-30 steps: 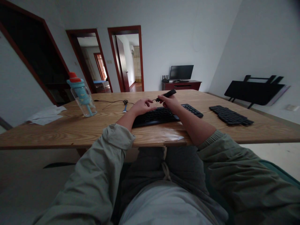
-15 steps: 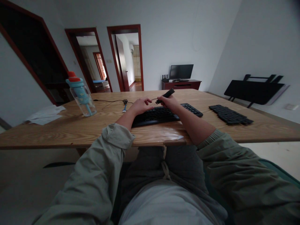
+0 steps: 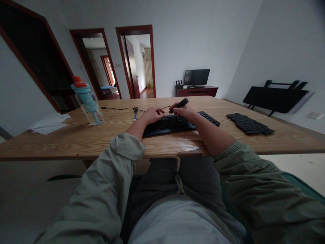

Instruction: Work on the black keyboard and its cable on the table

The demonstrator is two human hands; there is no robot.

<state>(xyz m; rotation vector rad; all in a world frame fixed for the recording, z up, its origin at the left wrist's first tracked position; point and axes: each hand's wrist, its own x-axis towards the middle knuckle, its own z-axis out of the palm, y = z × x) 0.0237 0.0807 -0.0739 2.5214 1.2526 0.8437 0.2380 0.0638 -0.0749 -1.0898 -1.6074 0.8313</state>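
i have the right hand [image 3: 186,112] closed round a black tool [image 3: 182,102], tip near the far edge of the keyboard [image 3: 167,127]. the left hand [image 3: 151,115] rests by that edge, fingers part-curled; i cannot tell if they grip anything. dark pieces [image 3: 250,124], perhaps loose keys, lie rightward on the table [image 3: 76,145]: i judge the job partway, pieces apart, keyboard work unfinished.

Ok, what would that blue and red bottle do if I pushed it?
The bottle might tip if pushed near its top, since it stands tall and narrow on the table. Once over, it could roll, because its sides look round.
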